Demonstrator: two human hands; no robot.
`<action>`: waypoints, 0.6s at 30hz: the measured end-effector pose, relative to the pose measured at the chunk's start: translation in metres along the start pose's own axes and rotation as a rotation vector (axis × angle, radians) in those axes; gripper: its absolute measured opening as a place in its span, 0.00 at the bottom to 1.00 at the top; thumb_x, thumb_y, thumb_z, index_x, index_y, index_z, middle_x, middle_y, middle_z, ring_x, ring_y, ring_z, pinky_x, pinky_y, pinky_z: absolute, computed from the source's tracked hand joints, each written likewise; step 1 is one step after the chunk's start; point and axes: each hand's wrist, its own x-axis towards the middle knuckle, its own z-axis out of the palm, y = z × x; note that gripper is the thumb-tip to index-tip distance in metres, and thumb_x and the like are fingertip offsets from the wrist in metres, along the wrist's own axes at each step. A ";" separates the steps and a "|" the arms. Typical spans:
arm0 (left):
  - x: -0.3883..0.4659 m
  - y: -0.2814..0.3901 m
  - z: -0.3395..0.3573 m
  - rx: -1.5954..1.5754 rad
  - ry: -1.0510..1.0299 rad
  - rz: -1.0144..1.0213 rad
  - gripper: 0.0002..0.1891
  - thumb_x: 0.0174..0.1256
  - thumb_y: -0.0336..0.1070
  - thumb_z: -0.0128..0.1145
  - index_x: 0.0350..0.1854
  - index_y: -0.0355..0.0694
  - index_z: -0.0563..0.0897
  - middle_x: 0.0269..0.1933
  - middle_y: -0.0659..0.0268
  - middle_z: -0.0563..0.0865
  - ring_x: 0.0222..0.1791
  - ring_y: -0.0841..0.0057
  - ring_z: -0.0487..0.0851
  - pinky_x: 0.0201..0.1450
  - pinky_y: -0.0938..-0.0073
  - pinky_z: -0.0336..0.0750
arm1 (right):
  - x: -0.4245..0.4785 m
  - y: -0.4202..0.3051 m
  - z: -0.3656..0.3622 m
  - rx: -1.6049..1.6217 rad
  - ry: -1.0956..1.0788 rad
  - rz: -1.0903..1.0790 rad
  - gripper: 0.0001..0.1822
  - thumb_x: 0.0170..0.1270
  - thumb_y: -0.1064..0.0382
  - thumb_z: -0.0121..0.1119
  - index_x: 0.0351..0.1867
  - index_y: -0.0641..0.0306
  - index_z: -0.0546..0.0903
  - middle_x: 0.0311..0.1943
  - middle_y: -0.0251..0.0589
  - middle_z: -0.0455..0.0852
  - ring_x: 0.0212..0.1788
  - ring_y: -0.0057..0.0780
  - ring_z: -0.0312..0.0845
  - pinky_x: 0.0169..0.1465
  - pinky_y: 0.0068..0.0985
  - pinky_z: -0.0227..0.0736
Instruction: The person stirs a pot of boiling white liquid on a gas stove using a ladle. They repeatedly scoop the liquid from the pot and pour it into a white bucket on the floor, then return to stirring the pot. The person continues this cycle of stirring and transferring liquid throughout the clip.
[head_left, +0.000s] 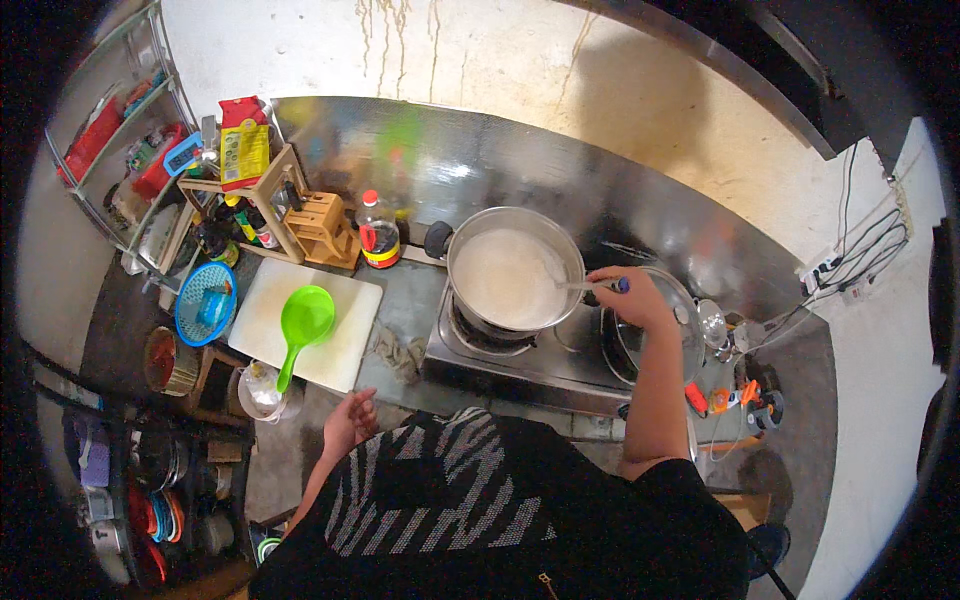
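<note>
My right hand (630, 296) is closed around the handle of a metal utensil (576, 286), whose far end dips into a whitish liquid (506, 281). That liquid fills much of a steel pot (466, 311) standing on the left burner of a gas stove (480, 379). My left hand (352, 420) hangs near the counter's front edge with fingers loosely curled and nothing visible in it. Beyond it, a bright green plastic ladle (307, 315) lies on a white cutting board (349, 300). The submerged end of the utensil is hidden.
A lidded pan (613, 360) stands on the right burner, partly behind my right forearm. A red-capped bottle (378, 232), a wooden knife block (322, 229) and a blue basket (205, 304) stand to the left. A crumpled cloth (400, 354) lies beside the stove.
</note>
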 end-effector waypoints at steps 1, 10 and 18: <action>-0.001 0.004 0.005 0.012 0.020 -0.011 0.21 0.78 0.48 0.41 0.56 0.35 0.77 0.29 0.71 0.75 0.26 0.78 0.71 0.31 0.79 0.67 | -0.006 -0.005 -0.001 -0.025 -0.036 0.015 0.17 0.55 0.58 0.65 0.45 0.64 0.86 0.39 0.46 0.89 0.38 0.36 0.86 0.46 0.30 0.78; 0.012 0.016 0.009 0.029 -0.092 -0.037 0.21 0.78 0.49 0.42 0.56 0.36 0.78 0.30 0.71 0.78 0.27 0.79 0.75 0.32 0.79 0.72 | -0.021 0.004 0.020 0.083 -0.106 -0.064 0.16 0.59 0.60 0.64 0.47 0.63 0.85 0.41 0.43 0.89 0.44 0.32 0.83 0.52 0.29 0.75; 0.016 0.021 0.003 0.030 -0.123 -0.047 0.22 0.78 0.49 0.42 0.57 0.36 0.78 0.30 0.70 0.79 0.27 0.79 0.75 0.32 0.78 0.72 | -0.034 -0.019 0.056 0.008 0.099 -0.353 0.16 0.61 0.65 0.63 0.50 0.64 0.83 0.43 0.45 0.87 0.48 0.37 0.82 0.55 0.29 0.73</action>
